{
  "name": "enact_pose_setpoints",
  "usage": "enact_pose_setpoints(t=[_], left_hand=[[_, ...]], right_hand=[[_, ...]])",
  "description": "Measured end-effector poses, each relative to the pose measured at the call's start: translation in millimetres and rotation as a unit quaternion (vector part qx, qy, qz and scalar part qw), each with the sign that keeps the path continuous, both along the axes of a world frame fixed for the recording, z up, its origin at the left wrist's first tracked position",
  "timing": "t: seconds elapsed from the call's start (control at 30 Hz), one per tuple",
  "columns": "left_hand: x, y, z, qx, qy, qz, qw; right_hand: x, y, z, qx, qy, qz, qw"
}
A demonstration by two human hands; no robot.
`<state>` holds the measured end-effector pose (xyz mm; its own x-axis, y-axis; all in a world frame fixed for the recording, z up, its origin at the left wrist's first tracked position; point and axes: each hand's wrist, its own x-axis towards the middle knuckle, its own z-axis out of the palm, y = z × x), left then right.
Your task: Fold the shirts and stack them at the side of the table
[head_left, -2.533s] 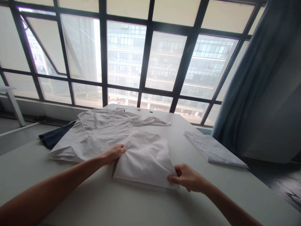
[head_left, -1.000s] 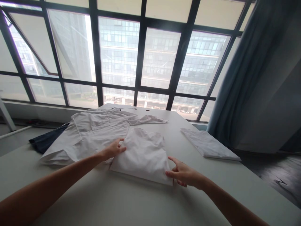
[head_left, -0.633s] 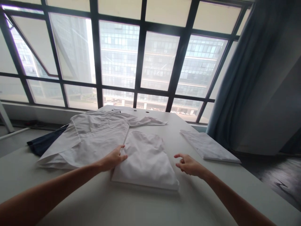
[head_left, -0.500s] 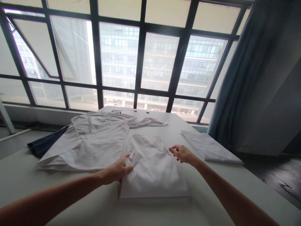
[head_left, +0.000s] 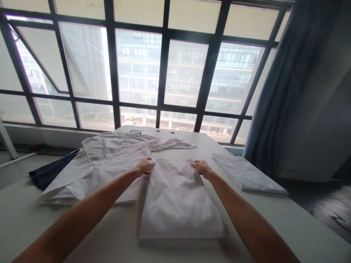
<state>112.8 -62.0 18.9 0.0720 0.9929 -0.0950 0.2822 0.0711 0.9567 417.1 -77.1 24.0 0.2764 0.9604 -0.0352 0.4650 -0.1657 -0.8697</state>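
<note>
A folded white garment (head_left: 178, 204), probably a shirt, lies in front of me with its broad folded edge nearest. My left hand (head_left: 145, 166) pinches its far left corner between thumb and fingers. At the far right corner, my right hand (head_left: 202, 168) pinches the cloth the same way. Soft wrinkles run across the upper face of the fabric between the two hands. Left of it, an unfolded white shirt (head_left: 109, 160) is spread out, one sleeve stretching to the right behind the folded garment.
Another folded white garment (head_left: 249, 175) rests near the right edge of the white table (head_left: 109, 233). Dark cloth (head_left: 53, 170) pokes out from under the spread shirt at the left. Large windows stand beyond the table, with a blue-grey curtain (head_left: 276, 102) at the right.
My left hand has moved from the garment's left side up to its far left corner. My right hand, previously just off the cloth, has closed on the far right corner.
</note>
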Motion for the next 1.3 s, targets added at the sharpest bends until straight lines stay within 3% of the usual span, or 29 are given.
enact_pose_setpoints(t=[0.13,0.23,0.3,0.37,0.47,0.53,0.63,0.73,0.87,1.03,1.2,1.3], left_hand=[[0.6,6.2,0.2,0.029,0.004,-0.009,1.0],[5.2,-2.1,0.8,0.117,0.133,0.0,0.984],[12.7,-20.9,0.1,0.211,0.23,-0.016,0.95],[22.3,-49.1,-3.5,0.283,0.305,-0.081,0.906],[32.2,-93.0,-15.3,0.336,0.341,-0.228,0.848],[32.2,-110.8,-24.7,0.316,0.353,-0.287,0.833],[26.3,-113.7,-35.0,0.266,0.369,-0.298,0.839],[23.5,-99.3,-38.2,0.258,0.376,-0.284,0.844],[28.1,-73.9,-35.0,0.236,0.402,-0.256,0.847],[30.9,-47.9,-30.8,0.208,0.45,-0.203,0.844],[29.7,-43.5,-31.2,0.214,0.487,-0.184,0.827],[29.8,-45.4,-31.3,0.215,0.494,-0.177,0.824]], right_hand=[[5.4,-7.7,-1.6,0.055,-0.09,-0.027,0.994],[-6.4,-22.2,-0.8,0.04,-0.266,-0.016,0.963],[-23.4,-38.9,1.2,0.03,-0.369,0.009,0.929],[-43.4,-61.7,1.1,0.042,-0.407,0.054,0.911],[-66.0,-101.9,-8.3,0.062,-0.404,0.147,0.901],[-70.4,-126.1,-19.0,0.044,-0.396,0.188,0.898],[-62.5,-145.6,-32.9,0.018,-0.387,0.21,0.898],[-48.7,-137.9,-38.3,0.036,-0.373,0.222,0.9],[-36.2,-94.8,-35.1,0.095,-0.372,0.235,0.893],[-22.8,-45.2,-29.8,0.153,-0.446,0.118,0.874],[8.7,-39.5,-37.0,0.134,-0.483,0.005,0.865],[24.3,-48.1,-36.1,0.112,-0.484,-0.01,0.868]])
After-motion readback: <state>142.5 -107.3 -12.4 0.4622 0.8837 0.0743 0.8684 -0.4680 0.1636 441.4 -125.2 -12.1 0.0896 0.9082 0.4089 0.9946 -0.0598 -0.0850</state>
